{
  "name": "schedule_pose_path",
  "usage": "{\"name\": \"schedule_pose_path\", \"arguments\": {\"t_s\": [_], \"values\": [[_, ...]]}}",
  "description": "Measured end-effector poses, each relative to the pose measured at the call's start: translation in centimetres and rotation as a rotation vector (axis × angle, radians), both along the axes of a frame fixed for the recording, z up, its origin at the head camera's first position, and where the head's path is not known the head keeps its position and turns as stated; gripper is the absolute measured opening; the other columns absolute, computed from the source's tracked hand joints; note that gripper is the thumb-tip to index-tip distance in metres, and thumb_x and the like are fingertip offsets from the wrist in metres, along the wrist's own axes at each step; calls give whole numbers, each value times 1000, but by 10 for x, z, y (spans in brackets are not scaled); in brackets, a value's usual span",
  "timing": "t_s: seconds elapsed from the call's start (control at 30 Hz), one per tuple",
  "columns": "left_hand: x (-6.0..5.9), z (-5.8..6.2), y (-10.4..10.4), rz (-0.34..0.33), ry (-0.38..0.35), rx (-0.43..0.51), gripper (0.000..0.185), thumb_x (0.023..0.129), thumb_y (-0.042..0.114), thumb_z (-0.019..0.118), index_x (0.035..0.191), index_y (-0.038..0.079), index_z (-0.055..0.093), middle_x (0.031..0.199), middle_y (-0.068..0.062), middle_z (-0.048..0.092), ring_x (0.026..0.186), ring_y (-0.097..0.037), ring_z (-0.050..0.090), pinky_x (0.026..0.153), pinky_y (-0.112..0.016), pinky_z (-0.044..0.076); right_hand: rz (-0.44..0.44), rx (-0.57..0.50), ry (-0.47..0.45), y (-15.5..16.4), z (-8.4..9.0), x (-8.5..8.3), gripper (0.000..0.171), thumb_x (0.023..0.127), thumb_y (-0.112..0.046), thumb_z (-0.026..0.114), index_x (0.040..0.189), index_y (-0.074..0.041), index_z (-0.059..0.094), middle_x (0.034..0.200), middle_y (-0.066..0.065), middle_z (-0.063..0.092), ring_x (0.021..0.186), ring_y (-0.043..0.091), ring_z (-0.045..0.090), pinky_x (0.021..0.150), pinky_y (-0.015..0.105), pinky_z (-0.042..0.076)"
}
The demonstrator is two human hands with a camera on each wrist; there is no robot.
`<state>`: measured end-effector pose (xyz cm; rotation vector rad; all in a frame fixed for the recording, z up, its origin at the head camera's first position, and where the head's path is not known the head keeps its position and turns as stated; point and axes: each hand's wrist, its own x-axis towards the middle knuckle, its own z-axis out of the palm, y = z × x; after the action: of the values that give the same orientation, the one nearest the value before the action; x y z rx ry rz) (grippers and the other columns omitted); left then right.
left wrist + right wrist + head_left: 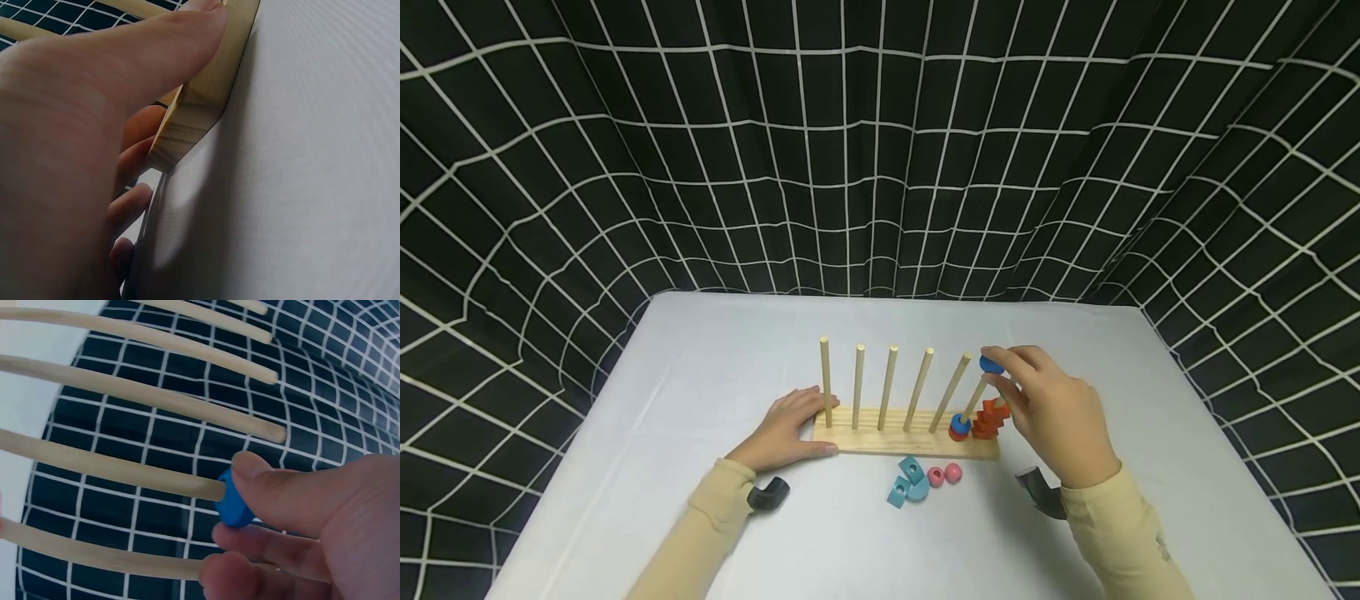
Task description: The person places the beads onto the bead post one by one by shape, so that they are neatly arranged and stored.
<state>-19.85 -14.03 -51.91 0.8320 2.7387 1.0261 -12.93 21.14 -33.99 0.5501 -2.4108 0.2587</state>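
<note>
A wooden base point(880, 443) with six upright pegs point(889, 385) stands on the white table point(715, 367). My left hand point(811, 423) grips its left end, thumb along the front edge point(209, 87). My right hand point(1009, 368) pinches a blue disc point(991, 364) at the tip of a peg at the base's right end; the right wrist view shows the blue disc point(233, 501) between thumb and fingers point(281, 487). Red pieces point(990, 418) are stacked low on the rightmost peg. A blue and a red ring point(959, 427) sit on the peg beside it.
Loose teal pieces point(908, 482) and two pink beads point(944, 475) lie in front of the base. A black curtain with a white grid point(880, 150) hangs behind and at both sides. The table's edges run close on the left and right.
</note>
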Motion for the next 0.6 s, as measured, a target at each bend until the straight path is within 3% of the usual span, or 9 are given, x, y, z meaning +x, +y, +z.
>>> {"name": "schedule_pose_path", "arguments": {"t_s": [0.17,0.43,0.6], "values": [[-1,1,0,4,-2,-10,73,76,62,70,138,28,50,148,0,44,143,-28,27,117,-54,15,3,56,-6,-1,-9,1,46,78,-10,79,121,-20,65,99,7,67,37,4,35,36,16,32],[-1,0,0,10,6,-14,73,75,63,69,137,29,50,147,1,44,143,-28,28,117,-54,16,51,181,-136,-1,-35,0,35,75,-9,81,108,-16,71,88,4,63,48,12,55,40,24,46],[0,-1,1,13,2,-15,73,75,63,69,137,29,50,148,0,44,143,-28,28,117,-54,16,42,235,-166,-3,-58,-2,41,68,-16,87,106,-16,70,81,2,60,49,10,54,40,26,47]]}}
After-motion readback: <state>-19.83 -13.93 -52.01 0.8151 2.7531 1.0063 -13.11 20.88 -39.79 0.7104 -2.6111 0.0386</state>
